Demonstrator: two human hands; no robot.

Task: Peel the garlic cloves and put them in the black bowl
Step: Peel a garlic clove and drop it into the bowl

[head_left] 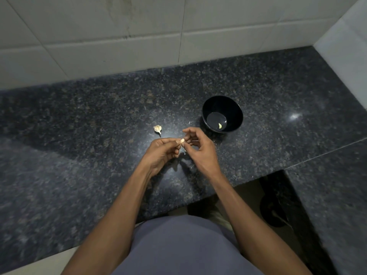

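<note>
My left hand [161, 152] pinches a pale garlic clove [182, 141] between thumb and fingertips, above the dark granite counter [79, 135]. My right hand [198, 149] hovers just right of the clove with its fingers loosely curled; its fingertips are close to the clove and I cannot tell whether they touch it. A black bowl [236, 118] stands beyond my right hand, with one peeled clove [220, 126] lying in its bottom. A partial garlic bulb [157, 129] lies on the counter, a little beyond my left hand.
Small bits of garlic skin [183, 152] lie on the counter under my hands. A tiled wall [139, 36] rises behind the counter and another wall closes the right side. The counter's front edge steps back at the lower right, with dark objects on the floor below.
</note>
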